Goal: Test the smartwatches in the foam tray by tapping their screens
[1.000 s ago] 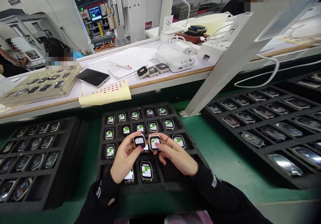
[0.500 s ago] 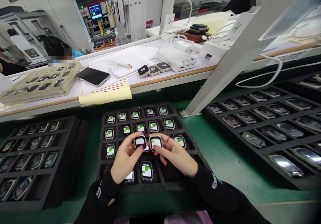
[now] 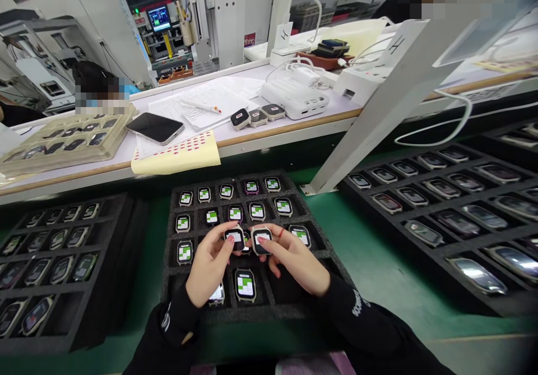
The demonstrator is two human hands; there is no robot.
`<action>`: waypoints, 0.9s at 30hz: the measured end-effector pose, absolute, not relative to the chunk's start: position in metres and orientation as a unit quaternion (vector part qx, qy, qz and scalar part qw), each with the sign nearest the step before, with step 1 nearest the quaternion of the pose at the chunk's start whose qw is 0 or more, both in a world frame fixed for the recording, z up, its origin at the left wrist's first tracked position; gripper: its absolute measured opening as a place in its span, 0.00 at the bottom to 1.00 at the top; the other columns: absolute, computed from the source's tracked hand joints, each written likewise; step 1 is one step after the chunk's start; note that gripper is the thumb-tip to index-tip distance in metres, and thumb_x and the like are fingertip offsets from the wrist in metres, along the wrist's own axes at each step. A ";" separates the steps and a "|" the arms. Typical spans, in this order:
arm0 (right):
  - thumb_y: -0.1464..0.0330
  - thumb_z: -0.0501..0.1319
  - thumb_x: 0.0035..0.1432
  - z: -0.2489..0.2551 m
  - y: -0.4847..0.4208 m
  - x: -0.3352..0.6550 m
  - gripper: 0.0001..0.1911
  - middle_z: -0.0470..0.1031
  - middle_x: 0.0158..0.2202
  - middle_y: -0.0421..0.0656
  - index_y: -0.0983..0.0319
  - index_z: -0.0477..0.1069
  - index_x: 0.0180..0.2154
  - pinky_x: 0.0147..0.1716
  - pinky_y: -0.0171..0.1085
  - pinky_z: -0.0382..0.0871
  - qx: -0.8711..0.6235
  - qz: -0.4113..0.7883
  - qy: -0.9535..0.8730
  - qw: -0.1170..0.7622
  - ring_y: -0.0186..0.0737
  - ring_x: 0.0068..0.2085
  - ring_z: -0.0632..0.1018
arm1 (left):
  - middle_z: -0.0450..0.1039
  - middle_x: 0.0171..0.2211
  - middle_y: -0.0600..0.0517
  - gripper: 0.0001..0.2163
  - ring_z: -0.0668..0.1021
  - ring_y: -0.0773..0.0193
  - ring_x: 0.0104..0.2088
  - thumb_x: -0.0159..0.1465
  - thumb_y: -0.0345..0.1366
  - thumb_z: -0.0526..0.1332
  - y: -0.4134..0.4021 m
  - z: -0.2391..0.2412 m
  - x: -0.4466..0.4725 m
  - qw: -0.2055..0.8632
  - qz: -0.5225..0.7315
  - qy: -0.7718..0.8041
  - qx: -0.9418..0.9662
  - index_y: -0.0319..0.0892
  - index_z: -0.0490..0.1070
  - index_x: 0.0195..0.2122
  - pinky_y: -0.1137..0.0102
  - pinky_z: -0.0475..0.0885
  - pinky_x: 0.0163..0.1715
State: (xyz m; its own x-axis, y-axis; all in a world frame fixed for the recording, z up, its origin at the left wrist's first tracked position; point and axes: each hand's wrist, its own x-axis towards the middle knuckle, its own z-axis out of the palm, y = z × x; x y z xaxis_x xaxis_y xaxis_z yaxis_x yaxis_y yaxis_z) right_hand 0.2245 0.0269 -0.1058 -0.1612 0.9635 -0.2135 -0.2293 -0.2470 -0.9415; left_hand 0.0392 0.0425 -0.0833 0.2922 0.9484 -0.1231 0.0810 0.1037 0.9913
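My left hand (image 3: pixel 208 265) pinches a small smartwatch body (image 3: pixel 234 237) with a lit white screen. Right beside it, my right hand (image 3: pixel 294 260) grips a second watch body (image 3: pixel 261 238), also lit. Both are held side by side just above the middle black foam tray (image 3: pixel 172 282). That tray's pockets hold several watch bodies showing green and white screens, such as one watch (image 3: pixel 245 284) directly below my hands.
More black foam trays of dark-screened watches lie at the left (image 3: pixel 126 235) and right (image 3: pixel 441 251) on the green mat. Behind is a white shelf with a phone (image 3: pixel 154 128), red-dotted yellow sheet (image 3: pixel 176 153), papers, three small devices (image 3: pixel 256 117) and a white charger. A slanted white post (image 3: pixel 378 111) rises right.
Both hands stay in place over the tray. My thumbs have shifted slightly on the two watch screens.
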 end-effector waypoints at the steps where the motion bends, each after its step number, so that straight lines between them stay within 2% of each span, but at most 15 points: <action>1: 0.50 0.68 0.53 -0.106 0.027 0.224 0.28 0.73 0.32 0.45 0.65 0.68 0.45 0.12 0.25 0.61 -0.458 0.642 -0.408 0.460 0.35 0.25 0.71 | 0.75 0.42 0.50 0.15 0.75 0.66 0.32 0.67 0.44 0.59 0.043 -0.084 0.039 0.578 0.374 0.464 0.556 0.49 0.70 0.53 0.72 0.69 0.29; 4: 0.51 0.68 0.53 -0.106 0.028 0.224 0.27 0.73 0.31 0.44 0.65 0.68 0.45 0.12 0.25 0.60 -0.463 0.635 -0.413 0.461 0.35 0.24 0.71 | 0.74 0.44 0.49 0.14 0.74 0.68 0.29 0.67 0.42 0.59 0.043 -0.084 0.039 0.573 0.384 0.465 0.555 0.48 0.72 0.52 0.72 0.69 0.29; 10: 0.60 0.66 0.52 -0.105 0.026 0.225 0.24 0.75 0.38 0.48 0.64 0.68 0.48 0.14 0.26 0.65 -0.427 0.652 -0.406 0.477 0.38 0.29 0.73 | 0.75 0.44 0.49 0.14 0.76 0.65 0.33 0.65 0.40 0.61 0.042 -0.081 0.039 0.583 0.395 0.449 0.550 0.47 0.71 0.52 0.72 0.70 0.29; 14: 0.56 0.67 0.55 -0.107 0.025 0.226 0.26 0.76 0.39 0.49 0.64 0.68 0.50 0.14 0.27 0.66 -0.423 0.654 -0.413 0.472 0.40 0.30 0.74 | 0.73 0.49 0.47 0.14 0.77 0.65 0.33 0.63 0.41 0.63 0.043 -0.085 0.040 0.577 0.407 0.453 0.545 0.46 0.72 0.49 0.72 0.73 0.30; 17: 0.53 0.67 0.55 -0.109 0.026 0.225 0.29 0.76 0.39 0.50 0.64 0.68 0.51 0.14 0.27 0.66 -0.426 0.654 -0.414 0.469 0.39 0.29 0.74 | 0.73 0.49 0.46 0.14 0.77 0.64 0.34 0.63 0.42 0.63 0.043 -0.088 0.040 0.570 0.412 0.457 0.544 0.45 0.72 0.48 0.71 0.74 0.31; 20: 0.54 0.69 0.55 -0.109 0.026 0.227 0.30 0.76 0.40 0.50 0.64 0.68 0.52 0.15 0.27 0.67 -0.406 0.658 -0.420 0.475 0.39 0.30 0.73 | 0.73 0.49 0.46 0.15 0.77 0.63 0.37 0.62 0.41 0.64 0.044 -0.090 0.040 0.567 0.419 0.446 0.552 0.45 0.71 0.49 0.70 0.75 0.35; 24: 0.56 0.71 0.54 -0.109 0.025 0.230 0.34 0.75 0.43 0.50 0.60 0.66 0.58 0.16 0.27 0.67 -0.361 0.681 -0.403 0.494 0.39 0.32 0.71 | 0.73 0.47 0.47 0.18 0.77 0.62 0.39 0.60 0.39 0.66 0.042 -0.086 0.039 0.563 0.431 0.438 0.552 0.44 0.69 0.51 0.69 0.74 0.38; 27: 0.54 0.68 0.59 -0.101 0.020 0.234 0.33 0.73 0.47 0.50 0.56 0.64 0.62 0.18 0.28 0.66 -0.338 0.698 -0.379 0.504 0.39 0.32 0.71 | 0.72 0.48 0.46 0.21 0.76 0.59 0.43 0.59 0.40 0.67 0.037 -0.077 0.035 0.575 0.439 0.434 0.537 0.44 0.68 0.52 0.68 0.73 0.40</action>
State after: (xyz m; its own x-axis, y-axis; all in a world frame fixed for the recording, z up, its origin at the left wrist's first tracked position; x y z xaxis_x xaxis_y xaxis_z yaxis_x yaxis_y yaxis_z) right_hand 0.2342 0.0203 -0.1014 -0.2630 0.9606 -0.0903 -0.4473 -0.2043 -0.8708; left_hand 0.0345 0.0370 -0.0770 0.2378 0.9710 -0.0263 -0.0393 0.0367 0.9986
